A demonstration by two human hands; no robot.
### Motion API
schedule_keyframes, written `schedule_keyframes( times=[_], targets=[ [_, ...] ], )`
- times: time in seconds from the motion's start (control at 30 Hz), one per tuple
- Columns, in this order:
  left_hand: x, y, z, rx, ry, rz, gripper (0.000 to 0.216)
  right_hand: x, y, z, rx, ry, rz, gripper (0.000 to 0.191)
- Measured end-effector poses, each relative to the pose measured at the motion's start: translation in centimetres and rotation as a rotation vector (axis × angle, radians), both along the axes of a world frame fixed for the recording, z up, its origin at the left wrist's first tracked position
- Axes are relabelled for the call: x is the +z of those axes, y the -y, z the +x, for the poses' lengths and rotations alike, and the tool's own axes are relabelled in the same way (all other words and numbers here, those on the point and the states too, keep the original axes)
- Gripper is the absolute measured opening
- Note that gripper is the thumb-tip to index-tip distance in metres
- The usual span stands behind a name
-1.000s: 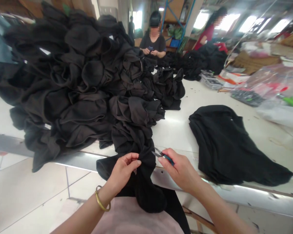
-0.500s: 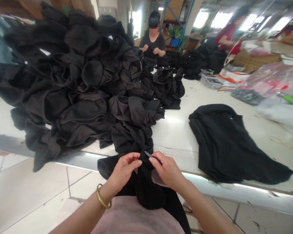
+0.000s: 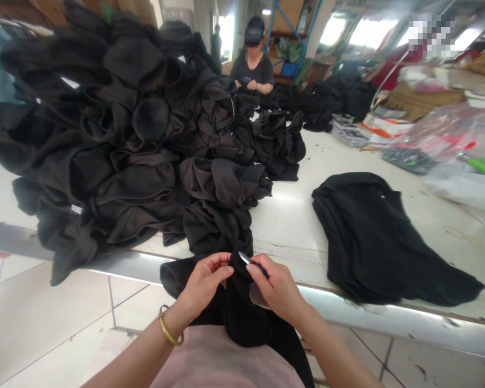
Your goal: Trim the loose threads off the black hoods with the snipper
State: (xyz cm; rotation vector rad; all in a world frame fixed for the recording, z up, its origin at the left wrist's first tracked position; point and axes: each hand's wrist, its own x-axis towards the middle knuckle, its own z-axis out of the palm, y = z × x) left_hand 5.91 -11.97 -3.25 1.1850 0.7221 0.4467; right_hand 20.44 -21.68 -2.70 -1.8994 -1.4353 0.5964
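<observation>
My left hand (image 3: 204, 283) pinches a fold of a black garment (image 3: 236, 315) that hangs off the table edge onto my lap. My right hand (image 3: 277, 288) is closed round small thread snips (image 3: 248, 261), whose metal tip touches the cloth right beside my left fingertips. A gold bangle (image 3: 167, 334) sits on my left wrist. The garment runs up into a big heap of black garments (image 3: 117, 134) on the white table (image 3: 291, 215).
A separate black garment (image 3: 380, 237) lies flat on the table at the right. A person in a dark shirt (image 3: 254, 67) handles cloth at the far end. Plastic-wrapped bundles (image 3: 440, 140) and more dark piles (image 3: 331, 102) fill the far right. Tiled floor (image 3: 44, 318) lies left.
My right hand has moved left with the snips until the tip met the cloth by my left fingers. My left hand has kept its pinch.
</observation>
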Motion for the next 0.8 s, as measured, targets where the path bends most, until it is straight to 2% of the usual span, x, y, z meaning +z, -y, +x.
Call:
schedule_keyframes(
  times=[0.2,0.3,0.43,0.5,0.6,0.63,0.7,0.73,0.8],
  targets=[
    [-0.1,0.1,0.1,-0.014,-0.003,0.001,0.026,-0.8,-0.9,-0.2,-0.282,-0.274,0.171,0.024],
    [-0.4,0.2,0.1,-0.005,-0.031,0.049,0.026,-0.8,-2.1,-1.2,-0.281,-0.298,0.199,0.027],
    [-0.8,0.2,-0.1,-0.017,0.002,0.048,0.024,0.0,-2.2,-2.0,-0.258,-0.272,0.229,0.02],
    [-0.9,0.2,-0.1,-0.016,0.008,0.055,0.023,0.9,-1.3,-1.7,-0.128,-0.439,0.158,0.021],
    [-1.0,0.1,-0.1,-0.012,0.012,0.072,0.023,2.1,0.3,-0.8,0.214,-0.787,-0.052,0.03],
    [-1.1,0.1,-0.1,-0.011,0.01,0.074,0.024,2.2,0.7,-0.5,0.239,-0.804,-0.07,0.032],
    [-1.1,0.1,-0.1,-0.016,0.002,0.069,0.025,1.9,1.0,-0.3,0.127,-0.609,-0.026,0.029],
    [-1.1,0.1,-0.1,-0.018,-0.003,0.063,0.025,1.6,1.0,-0.2,0.058,-0.441,-0.007,0.027],
    [-1.1,0.1,-0.1,-0.019,-0.011,0.054,0.025,0.8,0.8,-0.4,0.017,-0.125,-0.023,0.024]
  ],
)
